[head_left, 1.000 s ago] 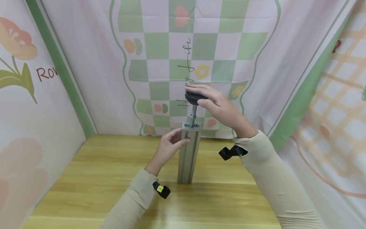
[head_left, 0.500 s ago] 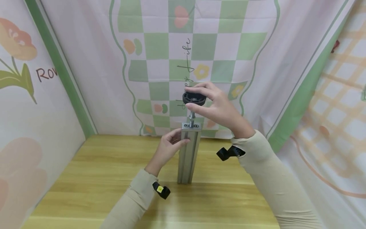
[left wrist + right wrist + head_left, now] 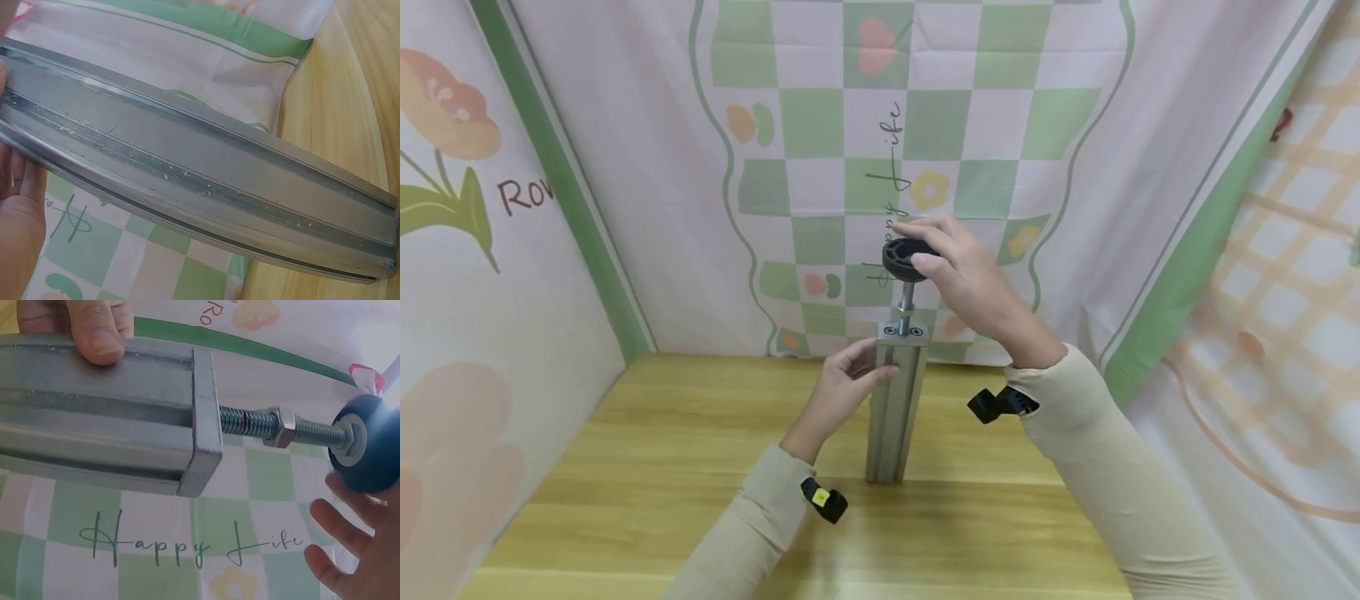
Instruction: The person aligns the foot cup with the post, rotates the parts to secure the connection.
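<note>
An aluminium profile [image 3: 889, 425] stands upright on the table. My left hand [image 3: 844, 385] grips its upper part, the thumb across the near face. A metal end plate [image 3: 205, 425] caps the profile's top. Out of that plate rises a threaded rod [image 3: 247, 422] with a hex nut [image 3: 284, 427] partway along it. A round black levelling foot [image 3: 897, 260] sits on the rod's upper end. My right hand [image 3: 976, 283] holds this foot from the right, thumb at its top and fingers along its far side. In the right wrist view several fingertips spread away from the foot's edge.
The wood-grain table [image 3: 700, 433] reaches back to a checked green and white cloth [image 3: 812, 117]. Printed cloths also hang at the left and right sides. Each forearm wears a black wrist mount, such as the right one [image 3: 1000, 404].
The right hand's fingers and thumb have shifted round the levelling foot, the thumb crossing its near side and then coming back right. The left hand and the profile stay in place.
</note>
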`<state>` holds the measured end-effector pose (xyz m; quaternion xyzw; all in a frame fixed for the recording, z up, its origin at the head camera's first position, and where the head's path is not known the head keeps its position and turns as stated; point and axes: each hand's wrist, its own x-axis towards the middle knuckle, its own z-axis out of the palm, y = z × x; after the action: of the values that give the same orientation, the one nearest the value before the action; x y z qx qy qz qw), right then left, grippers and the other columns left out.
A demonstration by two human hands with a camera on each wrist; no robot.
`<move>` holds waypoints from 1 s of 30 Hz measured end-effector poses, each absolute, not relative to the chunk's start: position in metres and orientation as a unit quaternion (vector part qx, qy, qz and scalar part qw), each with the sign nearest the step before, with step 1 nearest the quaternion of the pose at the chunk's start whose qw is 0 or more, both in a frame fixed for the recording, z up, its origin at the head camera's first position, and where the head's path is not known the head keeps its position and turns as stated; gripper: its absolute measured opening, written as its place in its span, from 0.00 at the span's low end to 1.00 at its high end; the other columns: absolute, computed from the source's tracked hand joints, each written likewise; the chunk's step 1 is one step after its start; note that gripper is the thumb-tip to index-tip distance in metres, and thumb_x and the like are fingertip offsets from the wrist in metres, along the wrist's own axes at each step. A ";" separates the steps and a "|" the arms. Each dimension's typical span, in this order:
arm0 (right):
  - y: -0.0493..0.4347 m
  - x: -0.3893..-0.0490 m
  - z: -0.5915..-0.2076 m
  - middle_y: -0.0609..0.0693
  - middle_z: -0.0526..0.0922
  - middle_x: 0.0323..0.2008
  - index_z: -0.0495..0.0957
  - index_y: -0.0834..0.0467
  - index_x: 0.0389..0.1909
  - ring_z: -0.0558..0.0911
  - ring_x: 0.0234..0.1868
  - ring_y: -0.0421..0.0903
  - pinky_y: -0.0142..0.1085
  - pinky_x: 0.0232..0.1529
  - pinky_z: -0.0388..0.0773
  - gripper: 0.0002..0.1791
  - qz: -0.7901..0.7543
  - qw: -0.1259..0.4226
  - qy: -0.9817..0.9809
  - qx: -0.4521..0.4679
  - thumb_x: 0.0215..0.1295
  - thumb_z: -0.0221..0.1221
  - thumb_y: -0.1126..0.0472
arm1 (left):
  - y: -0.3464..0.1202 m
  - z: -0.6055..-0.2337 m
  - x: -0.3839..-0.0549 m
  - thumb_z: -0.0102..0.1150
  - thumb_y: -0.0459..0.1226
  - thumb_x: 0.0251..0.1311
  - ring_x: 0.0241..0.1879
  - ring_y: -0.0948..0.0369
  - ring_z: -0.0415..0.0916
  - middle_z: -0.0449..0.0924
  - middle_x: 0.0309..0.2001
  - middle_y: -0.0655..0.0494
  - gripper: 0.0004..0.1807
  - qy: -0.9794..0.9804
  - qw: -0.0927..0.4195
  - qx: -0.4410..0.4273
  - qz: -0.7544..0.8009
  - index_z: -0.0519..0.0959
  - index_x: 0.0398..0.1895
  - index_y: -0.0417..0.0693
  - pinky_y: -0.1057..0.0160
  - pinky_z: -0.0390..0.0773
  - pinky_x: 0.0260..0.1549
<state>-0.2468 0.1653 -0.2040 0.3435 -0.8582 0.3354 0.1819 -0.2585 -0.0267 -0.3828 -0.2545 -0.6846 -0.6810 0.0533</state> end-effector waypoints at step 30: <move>0.170 -0.251 -0.204 0.51 0.70 0.51 0.75 0.53 0.58 0.71 0.49 0.49 0.45 0.46 0.73 0.29 0.386 0.156 -0.859 0.298 0.64 0.64 0.40 | -0.025 -0.383 -0.259 0.66 0.37 0.65 0.50 0.54 0.80 0.83 0.49 0.48 0.22 -0.676 0.055 -0.264 -0.686 0.79 0.61 0.45 0.59 0.80 0.54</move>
<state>-0.2509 0.1699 -0.2045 0.2980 -0.8589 0.3863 0.1557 -0.2591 -0.0251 -0.3833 -0.2638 -0.6756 -0.6863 0.0549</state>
